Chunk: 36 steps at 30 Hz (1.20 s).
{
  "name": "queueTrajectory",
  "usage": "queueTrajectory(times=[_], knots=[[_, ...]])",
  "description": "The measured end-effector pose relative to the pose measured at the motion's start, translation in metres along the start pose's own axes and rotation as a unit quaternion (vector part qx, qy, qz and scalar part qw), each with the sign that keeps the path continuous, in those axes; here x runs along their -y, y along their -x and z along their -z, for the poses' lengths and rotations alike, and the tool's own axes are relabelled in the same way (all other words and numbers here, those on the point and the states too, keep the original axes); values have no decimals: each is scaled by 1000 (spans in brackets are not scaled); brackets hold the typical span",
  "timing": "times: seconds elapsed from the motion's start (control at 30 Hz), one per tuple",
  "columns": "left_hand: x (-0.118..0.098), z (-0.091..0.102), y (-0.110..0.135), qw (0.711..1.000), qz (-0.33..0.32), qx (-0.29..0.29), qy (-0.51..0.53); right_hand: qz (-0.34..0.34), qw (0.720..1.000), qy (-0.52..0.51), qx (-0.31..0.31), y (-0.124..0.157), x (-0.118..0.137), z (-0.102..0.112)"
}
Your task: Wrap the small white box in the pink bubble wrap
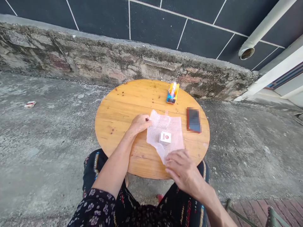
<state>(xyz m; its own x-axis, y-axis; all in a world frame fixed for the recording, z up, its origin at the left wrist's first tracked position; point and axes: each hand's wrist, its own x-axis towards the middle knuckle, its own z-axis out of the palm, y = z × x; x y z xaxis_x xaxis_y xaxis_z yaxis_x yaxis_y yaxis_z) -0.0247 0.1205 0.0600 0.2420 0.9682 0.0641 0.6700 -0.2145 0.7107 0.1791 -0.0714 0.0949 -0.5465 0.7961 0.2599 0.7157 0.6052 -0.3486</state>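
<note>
A pinkish, see-through sheet of bubble wrap (174, 125) lies spread on a round wooden table (118, 110). On the sheet, a little below its middle, sits a small white box (165, 137) with red print on top. My left hand (140, 123) is closed, pinching the sheet's left edge between thumb and fingers. At the near right corner my right hand (181, 165) has its fingers curled over the sheet, closed on it. Part of that corner is hidden under the fingers.
Near the table's far edge stands a blue and yellow tape dispenser (172, 93). A dark phone (194, 120) in a red case lies to the right. Beyond the table runs a stone ledge (106, 63); a crumpled packet (30, 104) lies on the concrete floor at left.
</note>
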Motion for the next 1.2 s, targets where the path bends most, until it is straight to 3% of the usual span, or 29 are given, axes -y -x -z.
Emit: queueTrajectory(times=[0.1, 0.2, 0.33, 0.5, 0.57, 0.67, 0.8, 1.07, 1.2], knots=[[0, 0, 1, 1000, -1, 0, -4, -21, 998, -22, 52, 23, 11, -18], [2, -1, 1, 1000, -6, 0, -7, -48, 997, -43, 37, 35, 12, -28], [5, -1, 1, 1000, -10, 5, -13, -100, 994, -29, -16, 25, 12, -30], [3, 2, 1, 999, -1, 24, -25, -44, 997, 14, 66, 5, 21, -38], [0, 3, 2, 999, 8, 29, -33, -39, 997, -9, 67, 7, 20, -36], [-2, 4, 2, 998, 14, 35, -46, -73, 996, -46, -6, 13, 4, -23], [-3, 5, 2, 997, 21, 40, -58, -115, 986, -7, -118, 2, -31, -4], [-4, 1, -1, 995, 23, 34, -89, -120, 991, -1, -51, -46, -63, -23], [-7, -7, 0, 994, 28, 16, -106, -109, 991, -18, -73, -53, -68, -14]])
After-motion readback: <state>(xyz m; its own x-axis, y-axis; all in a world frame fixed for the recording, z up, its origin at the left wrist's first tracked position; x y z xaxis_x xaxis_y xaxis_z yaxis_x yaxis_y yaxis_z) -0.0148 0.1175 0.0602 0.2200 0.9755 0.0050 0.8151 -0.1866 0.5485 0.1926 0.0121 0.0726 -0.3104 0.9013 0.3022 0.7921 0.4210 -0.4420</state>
